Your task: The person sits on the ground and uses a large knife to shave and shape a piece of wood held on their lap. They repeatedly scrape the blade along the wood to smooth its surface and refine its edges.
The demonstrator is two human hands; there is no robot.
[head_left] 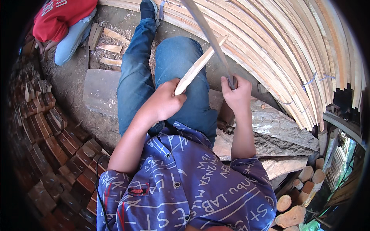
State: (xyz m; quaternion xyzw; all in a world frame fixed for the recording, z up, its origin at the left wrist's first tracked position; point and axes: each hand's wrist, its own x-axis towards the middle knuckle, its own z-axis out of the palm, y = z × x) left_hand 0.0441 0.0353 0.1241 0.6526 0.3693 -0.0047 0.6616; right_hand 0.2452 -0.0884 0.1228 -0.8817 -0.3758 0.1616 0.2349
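My left hand [166, 101] grips the lower end of a pale wooden stick [199, 65] that slants up to the right over my knee in blue jeans [175, 57]. My right hand [236, 93] is closed around the handle of a long grey blade [208, 34] that runs up and to the left. The blade crosses the stick near its upper tip. Whether blade and stick touch there I cannot tell.
Bundles of long pale wooden slats [293, 50] fill the upper right. A split log [277, 131] lies under my right arm, cut log ends [293, 208] at lower right. Reddish wooden blocks [58, 142] are stacked at left. A person in a red top [61, 17] crouches at upper left near wood offcuts [110, 48].
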